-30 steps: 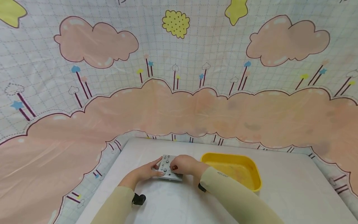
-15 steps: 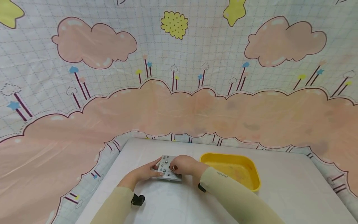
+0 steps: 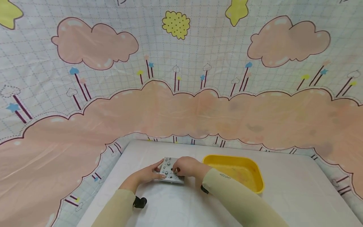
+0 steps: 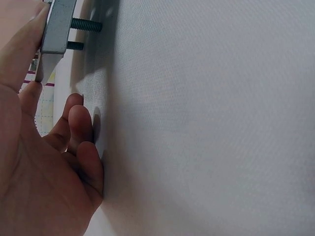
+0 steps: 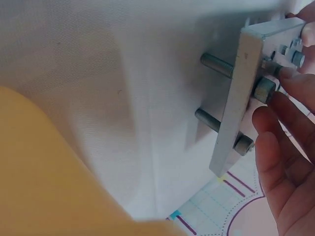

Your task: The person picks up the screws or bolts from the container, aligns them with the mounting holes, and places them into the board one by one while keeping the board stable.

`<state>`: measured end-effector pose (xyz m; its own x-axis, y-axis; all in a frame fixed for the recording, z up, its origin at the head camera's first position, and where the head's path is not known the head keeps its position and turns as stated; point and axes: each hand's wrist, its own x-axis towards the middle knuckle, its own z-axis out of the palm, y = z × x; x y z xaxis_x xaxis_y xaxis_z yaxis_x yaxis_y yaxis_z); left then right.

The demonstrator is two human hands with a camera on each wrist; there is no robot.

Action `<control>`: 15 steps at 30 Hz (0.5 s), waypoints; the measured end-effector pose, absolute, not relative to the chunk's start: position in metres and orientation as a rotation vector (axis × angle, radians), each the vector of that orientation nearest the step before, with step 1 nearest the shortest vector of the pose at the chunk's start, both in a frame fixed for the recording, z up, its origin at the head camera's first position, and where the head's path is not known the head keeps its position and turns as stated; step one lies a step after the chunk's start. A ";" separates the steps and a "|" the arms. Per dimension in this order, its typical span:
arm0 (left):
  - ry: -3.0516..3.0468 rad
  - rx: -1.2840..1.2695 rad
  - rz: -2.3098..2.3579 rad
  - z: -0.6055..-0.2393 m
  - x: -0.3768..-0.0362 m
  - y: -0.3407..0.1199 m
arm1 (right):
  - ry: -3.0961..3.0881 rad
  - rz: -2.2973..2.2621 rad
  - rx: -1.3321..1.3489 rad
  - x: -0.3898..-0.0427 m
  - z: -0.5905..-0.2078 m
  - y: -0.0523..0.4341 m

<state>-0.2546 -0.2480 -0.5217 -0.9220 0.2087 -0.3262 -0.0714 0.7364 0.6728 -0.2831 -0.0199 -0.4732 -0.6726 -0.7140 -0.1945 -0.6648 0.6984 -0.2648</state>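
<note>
A silver metal plate [image 3: 166, 168] set with several bolts is held just above the white table. My left hand [image 3: 146, 175] grips its left edge between thumb and forefinger; the other fingers curl loosely near the cloth in the left wrist view. Threaded bolt ends [image 4: 87, 24] stick out under the plate. My right hand [image 3: 187, 166] is over the plate's right part. In the right wrist view its thumb and finger pinch a small bolt [image 5: 271, 67], beside a larger hex-head bolt [image 5: 265, 90]. Another bolt head [image 5: 243, 145] sits near the plate's corner.
A yellow plastic tray [image 3: 256, 167] stands on the white-covered table [image 3: 295, 189], right of the plate and close to the right forearm. Behind the table hangs a patterned cloth [image 3: 215, 116] with clouds and stars.
Both hands and the plate stay in about the same place. The right fingers shift slightly at the bolt; the head view drifts a little.
</note>
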 end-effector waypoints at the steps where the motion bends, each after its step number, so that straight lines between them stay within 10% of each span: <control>1: 2.557 0.105 1.012 -0.521 -0.255 -0.248 | 2.626 -0.256 -1.092 -0.283 -0.472 -0.020; 15: 2.559 0.090 1.012 -0.518 -0.253 -0.248 | 2.638 -0.442 -1.065 -0.291 -0.448 0.007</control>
